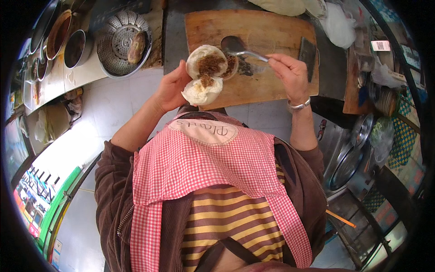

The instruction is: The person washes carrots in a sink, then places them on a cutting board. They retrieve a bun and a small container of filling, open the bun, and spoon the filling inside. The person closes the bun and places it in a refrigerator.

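Note:
My left hand (173, 86) holds a split white bun (202, 92), opened into two halves with dark brown filling on the inner faces. In my right hand (289, 73) is the handle of a metal spoon (233, 45), whose dark bowl is just right of the bun's upper half. Partly hidden behind the bun, a small round container (231, 66) of brown filling stands on the wooden board (272, 86). Dark crumbs (245, 67) lie on the board beside it.
A dark flat blade-like piece (307, 57) lies at the board's right side. At left, a perforated steamer basket (119, 25) holds a brown oblong item (137, 47), near a metal pot (75, 49). A white plastic bag (337, 25) lies at upper right.

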Tool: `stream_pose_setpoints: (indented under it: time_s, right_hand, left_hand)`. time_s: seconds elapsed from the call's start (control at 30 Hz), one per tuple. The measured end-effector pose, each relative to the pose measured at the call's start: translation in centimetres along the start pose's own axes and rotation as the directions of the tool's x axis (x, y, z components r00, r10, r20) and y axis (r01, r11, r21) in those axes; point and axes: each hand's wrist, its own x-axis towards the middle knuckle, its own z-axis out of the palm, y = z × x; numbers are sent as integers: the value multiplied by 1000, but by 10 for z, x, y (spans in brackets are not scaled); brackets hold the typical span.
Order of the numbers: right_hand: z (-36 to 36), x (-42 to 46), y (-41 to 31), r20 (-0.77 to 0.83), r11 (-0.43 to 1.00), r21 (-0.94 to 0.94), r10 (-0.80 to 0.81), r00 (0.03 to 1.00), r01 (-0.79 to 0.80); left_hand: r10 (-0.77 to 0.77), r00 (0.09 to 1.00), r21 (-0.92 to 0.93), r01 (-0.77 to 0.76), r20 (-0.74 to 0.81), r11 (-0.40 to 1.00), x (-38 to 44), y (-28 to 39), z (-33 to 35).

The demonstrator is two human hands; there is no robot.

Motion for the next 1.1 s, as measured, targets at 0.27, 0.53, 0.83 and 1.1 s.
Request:
stream_pose_setpoints:
  time_s: [0.27,0.53,0.83,1.1]
  right_hand:
    - [26,-12,26,108,836,502,192,976,-220]
    - [61,-22,49,323,534,731,279,905,-425]
    - [55,-48,76,-63,826,480,368,928,-295]
    - [60,-19,88,-327,995,97,8,945,25]
  left_hand:
    - [100,985,295,-137,138,946,-2,10,11]
    - [271,962,449,-261,43,855,17,13,36]
    - [331,944,254,-323,12,912,11,27,6]
    - [364,926,300,-320,-102,899,-21,29,-4]
